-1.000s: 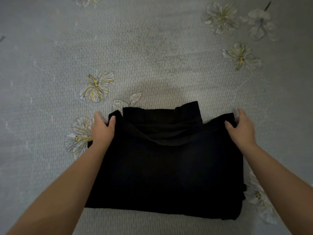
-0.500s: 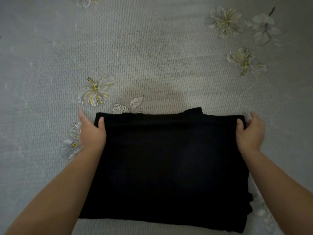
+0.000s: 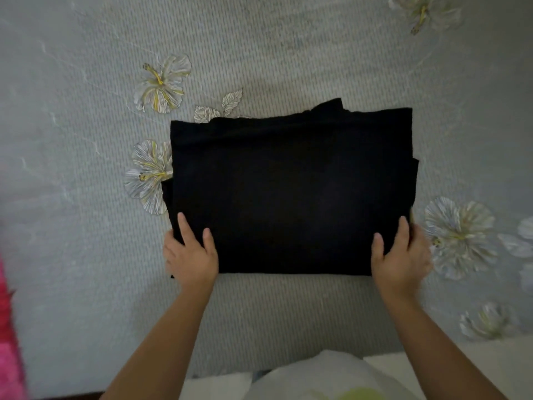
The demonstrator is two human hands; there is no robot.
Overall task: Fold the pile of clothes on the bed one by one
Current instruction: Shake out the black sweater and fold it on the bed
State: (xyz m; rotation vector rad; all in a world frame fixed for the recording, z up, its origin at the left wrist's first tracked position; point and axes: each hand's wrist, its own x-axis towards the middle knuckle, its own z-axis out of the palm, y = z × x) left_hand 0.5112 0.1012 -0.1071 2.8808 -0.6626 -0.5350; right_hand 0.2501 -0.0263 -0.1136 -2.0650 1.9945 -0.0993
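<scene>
Nearest to us, at the bottom edge, something white and a bit of yellow-green are showing; it is too blurry to tell what they are. A fuzzy pink thing (image 3: 8, 350) is peeking in at the near left.

A little farther, the two hands are holding the near corners of the black garment (image 3: 291, 192). The left hand (image 3: 190, 255) is gripping the near left corner, with fingers on top and the rest curling at the edge. The right hand (image 3: 399, 252) is gripping the near right corner the same way.

The black garment is lying flat on the bed cover (image 3: 86, 255), about in the middle, folded into a neat block. A small bit of cloth is sticking out at its far edge.

I think this piece is almost done. The next move is probably one more fold, lifting the near edge over to the far edge, or picking the block up and setting it aside. Both corners must come up together so the layers are not slipping apart.

Farther off, printed flowers (image 3: 161, 82) are dotting the cover. I am seeing no box or basket anywhere, and no pile of other clothes.
</scene>
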